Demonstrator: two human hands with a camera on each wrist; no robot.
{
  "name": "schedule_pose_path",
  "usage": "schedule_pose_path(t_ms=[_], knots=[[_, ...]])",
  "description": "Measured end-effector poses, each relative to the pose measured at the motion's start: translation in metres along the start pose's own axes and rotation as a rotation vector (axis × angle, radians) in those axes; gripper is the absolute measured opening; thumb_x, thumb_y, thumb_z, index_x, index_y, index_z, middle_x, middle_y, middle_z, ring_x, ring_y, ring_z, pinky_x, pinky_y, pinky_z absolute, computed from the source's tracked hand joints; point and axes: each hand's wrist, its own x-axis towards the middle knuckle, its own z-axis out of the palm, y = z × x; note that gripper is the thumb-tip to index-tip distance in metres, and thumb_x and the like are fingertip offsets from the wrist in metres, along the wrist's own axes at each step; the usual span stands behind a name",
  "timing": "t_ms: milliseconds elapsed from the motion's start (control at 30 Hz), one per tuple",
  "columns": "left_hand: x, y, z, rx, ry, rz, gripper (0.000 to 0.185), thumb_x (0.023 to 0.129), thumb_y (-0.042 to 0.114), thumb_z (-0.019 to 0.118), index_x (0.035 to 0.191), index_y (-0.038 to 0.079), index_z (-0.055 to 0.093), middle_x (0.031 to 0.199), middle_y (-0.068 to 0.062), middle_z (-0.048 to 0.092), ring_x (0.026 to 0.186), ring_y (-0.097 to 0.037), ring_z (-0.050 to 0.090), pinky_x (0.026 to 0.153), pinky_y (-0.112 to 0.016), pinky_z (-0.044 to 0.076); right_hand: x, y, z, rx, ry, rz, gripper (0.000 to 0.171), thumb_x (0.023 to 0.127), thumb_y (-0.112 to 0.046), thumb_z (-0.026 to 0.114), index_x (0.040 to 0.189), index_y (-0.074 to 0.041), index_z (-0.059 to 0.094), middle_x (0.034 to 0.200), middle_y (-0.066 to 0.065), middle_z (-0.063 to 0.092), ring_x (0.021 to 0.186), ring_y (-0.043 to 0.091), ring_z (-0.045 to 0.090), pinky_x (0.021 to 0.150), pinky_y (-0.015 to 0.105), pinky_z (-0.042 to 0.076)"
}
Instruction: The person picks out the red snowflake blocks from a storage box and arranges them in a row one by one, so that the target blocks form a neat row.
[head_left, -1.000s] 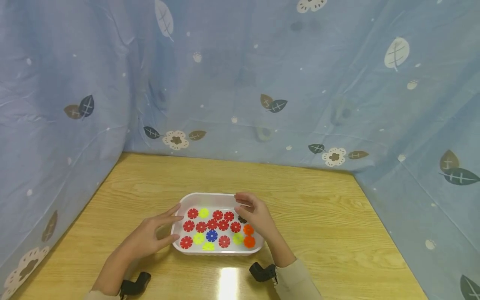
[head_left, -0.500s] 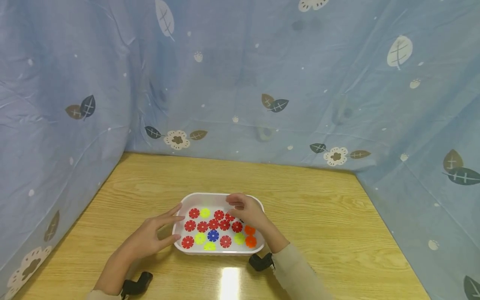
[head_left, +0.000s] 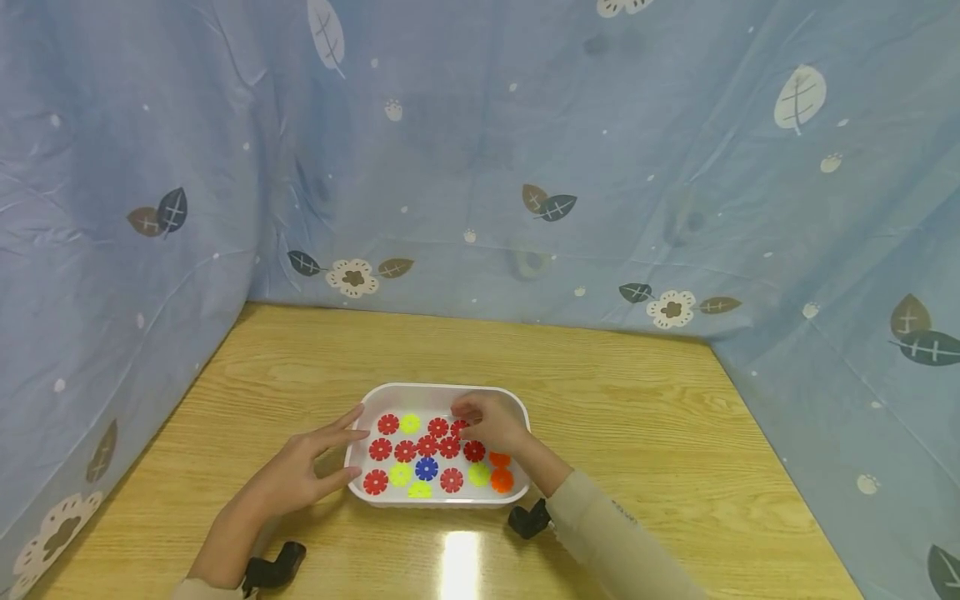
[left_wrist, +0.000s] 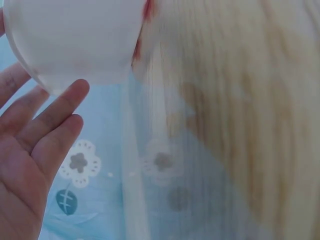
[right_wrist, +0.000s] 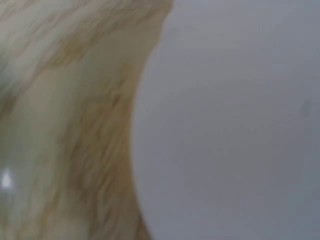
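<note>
A white rectangular tray [head_left: 438,502] holds several flat, notched plastic snowflake discs in red, yellow, blue and orange. At its left end, my left hand [head_left: 300,467] spreads its fingers along the rim, thumb apart from the forefinger. The left wrist view shows those fingers [left_wrist: 57,117] extended beside the tray wall. My right hand [head_left: 495,423] reaches inside the right half, low over the discs. Its bent fingers and thumb stand apart around a red disc [head_left: 459,429] at the back right, partly covering it. In the right wrist view only the tray's wall [right_wrist: 225,130] shows.
The wooden table [head_left: 637,433] extends around the tray. Blue patterned cloth [head_left: 465,167] hangs behind and at both sides. A dark wrist camera [head_left: 276,567] sits below the left hand, another [head_left: 528,519] near the tray's front right corner.
My right hand has moved left and lowered among the discs, covering the dark disc at the back right. My left hand keeps its place at the tray's left end.
</note>
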Motion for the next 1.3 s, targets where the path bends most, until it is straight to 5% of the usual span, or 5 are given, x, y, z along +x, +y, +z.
schedule_pose_path(t_ms=[433, 1300], knots=[[0.0, -0.003, -0.001, -0.007, 0.006, 0.045, 0.039, 0.08, 0.036, 0.065, 0.116, 0.022, 0.06, 0.142, 0.001, 0.036, 0.122, -0.021, 0.044, 0.093, -0.038, 0.044, 0.002, -0.002, 0.009, -0.231, 0.03, 0.007, 0.033, 0.073, 0.001, 0.067, 0.104, -0.01, 0.063, 0.103, 0.0, 0.065, 0.097, 0.015, 0.059, 0.086, 0.028, 0.049], [-0.001, -0.002, 0.002, 0.003, 0.014, 0.04, 0.038, 0.079, 0.034, 0.066, 0.115, 0.022, 0.06, 0.141, 0.001, 0.037, 0.121, -0.02, 0.045, 0.093, -0.04, 0.043, -0.001, -0.006, 0.021, -0.339, 0.007, 0.042, 0.026, 0.076, 0.0, 0.065, 0.099, -0.013, 0.06, 0.099, -0.002, 0.052, 0.09, 0.011, 0.046, 0.083, 0.024, 0.047]])
